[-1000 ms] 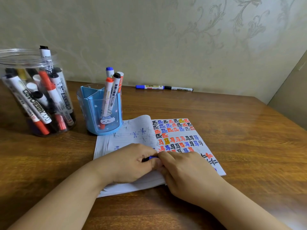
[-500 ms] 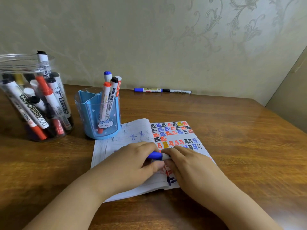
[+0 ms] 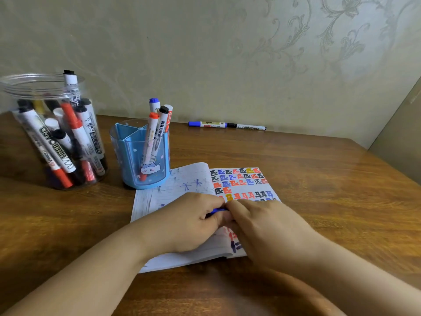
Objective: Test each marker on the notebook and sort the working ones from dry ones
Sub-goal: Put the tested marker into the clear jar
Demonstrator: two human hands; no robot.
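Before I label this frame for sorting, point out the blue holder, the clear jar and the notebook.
blue holder (image 3: 145,165): head view, front wall above the cat sticker.
clear jar (image 3: 34,87): head view, upper rim.
notebook (image 3: 182,179): head view, bare left page.

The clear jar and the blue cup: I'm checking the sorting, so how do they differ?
The clear jar is round, see-through and crowded with many markers; the blue cup is tinted, split into compartments and holds only four. The jar stands at the far left; the cup touches the notebook. Both stand upright on the table.

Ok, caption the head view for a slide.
Both hands grip a blue marker over the scribbled notebook; jar and blue holder stand behind.
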